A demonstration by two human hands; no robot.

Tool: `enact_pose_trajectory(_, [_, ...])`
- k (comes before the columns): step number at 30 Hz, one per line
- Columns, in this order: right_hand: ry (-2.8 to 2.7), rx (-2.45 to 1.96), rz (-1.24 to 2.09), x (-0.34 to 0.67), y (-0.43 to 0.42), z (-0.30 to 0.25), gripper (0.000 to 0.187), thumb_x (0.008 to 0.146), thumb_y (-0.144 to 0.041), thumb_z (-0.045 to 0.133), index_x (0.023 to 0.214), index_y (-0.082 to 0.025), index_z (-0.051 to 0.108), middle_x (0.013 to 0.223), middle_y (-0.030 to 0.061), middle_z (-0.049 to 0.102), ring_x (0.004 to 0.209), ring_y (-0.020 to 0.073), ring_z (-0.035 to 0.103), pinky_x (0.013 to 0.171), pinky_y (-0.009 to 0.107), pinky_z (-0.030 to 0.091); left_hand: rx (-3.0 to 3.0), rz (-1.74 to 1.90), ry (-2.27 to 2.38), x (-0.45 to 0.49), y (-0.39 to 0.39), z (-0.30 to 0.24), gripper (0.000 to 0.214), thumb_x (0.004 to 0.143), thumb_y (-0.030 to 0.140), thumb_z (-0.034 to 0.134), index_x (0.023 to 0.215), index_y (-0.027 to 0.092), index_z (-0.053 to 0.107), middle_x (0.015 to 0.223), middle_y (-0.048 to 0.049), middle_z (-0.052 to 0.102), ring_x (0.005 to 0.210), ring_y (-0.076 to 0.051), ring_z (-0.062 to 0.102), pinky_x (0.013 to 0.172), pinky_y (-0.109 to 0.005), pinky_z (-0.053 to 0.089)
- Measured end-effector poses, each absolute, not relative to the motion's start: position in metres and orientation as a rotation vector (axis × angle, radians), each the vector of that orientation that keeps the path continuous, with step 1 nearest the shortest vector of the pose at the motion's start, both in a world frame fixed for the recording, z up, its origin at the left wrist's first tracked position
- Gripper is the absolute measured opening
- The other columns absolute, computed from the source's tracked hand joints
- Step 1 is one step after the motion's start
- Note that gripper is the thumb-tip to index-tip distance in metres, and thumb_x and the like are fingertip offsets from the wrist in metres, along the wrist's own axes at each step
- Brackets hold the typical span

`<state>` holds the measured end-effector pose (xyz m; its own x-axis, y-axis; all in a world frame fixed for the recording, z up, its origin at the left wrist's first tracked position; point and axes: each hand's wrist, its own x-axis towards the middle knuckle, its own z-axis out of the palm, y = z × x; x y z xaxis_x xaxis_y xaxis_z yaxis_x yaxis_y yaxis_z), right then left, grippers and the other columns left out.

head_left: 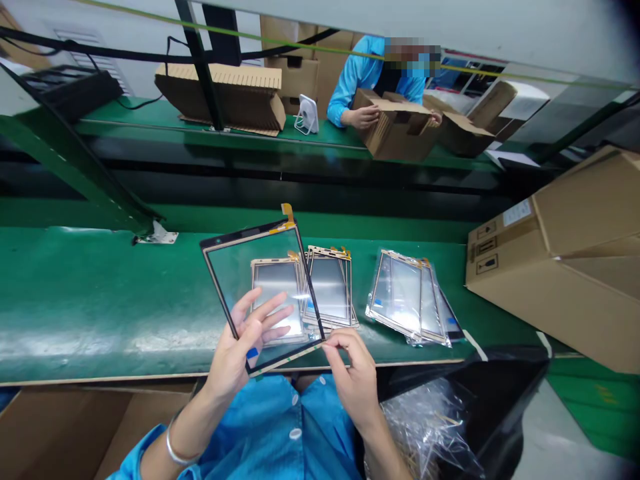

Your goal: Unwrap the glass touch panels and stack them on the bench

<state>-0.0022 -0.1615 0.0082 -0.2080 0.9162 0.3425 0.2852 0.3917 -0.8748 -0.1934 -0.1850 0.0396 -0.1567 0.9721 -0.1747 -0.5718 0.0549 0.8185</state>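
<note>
I hold a clear touch panel [240,263] with a black border and a gold flex tail at its top corner, tilted above the green bench. My left hand [240,347] supports it from behind near the lower edge, fingers spread against the glass. My right hand [353,373] pinches the panel's lower right corner. A small blue tab sits on the bottom edge by my left thumb. Beyond the held panel, two stacks of similar panels [330,287] lie on the bench.
A pile of panels in clear bags [413,300] lies to the right. A large cardboard box [560,267] stands at the far right. A black bin with plastic wrap [450,413] is below. Across the conveyor, a person in blue handles a carton [397,130].
</note>
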Motion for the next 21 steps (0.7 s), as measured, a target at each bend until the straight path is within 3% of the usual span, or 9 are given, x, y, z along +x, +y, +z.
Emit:
enact_pose_trajectory(7, [-1.670,-1.070,0.786,0.001,-0.163,0.008,0.010,0.087,-0.013,0.052,0.087,-0.022,0.056,0.082,0.0017,0.057,0.078,0.0161,0.058,0.069,0.030,0.049,0.613,1.490,0.987,-0.189,-0.194,0.041,0.054,0.080,0.041,0.068,0.129,0.038,0.044,0.122,-0.0034,0.067,0.113,-0.028,0.061,0.088,-0.039,0.051])
enact_pose_trajectory(21, [-1.627,-1.057,0.851,0.000,-0.168,0.013,0.014,0.088,-0.010,0.052,0.081,-0.022,0.053,0.080,0.0001,0.054,0.077,0.0145,0.055,0.070,0.028,0.045,0.720,1.585,0.955,-0.175,-0.209,0.052,0.030,0.088,0.032,0.060,0.116,0.044,0.055,0.119,0.0051,0.068,0.111,-0.024,0.063,0.090,-0.039,0.050])
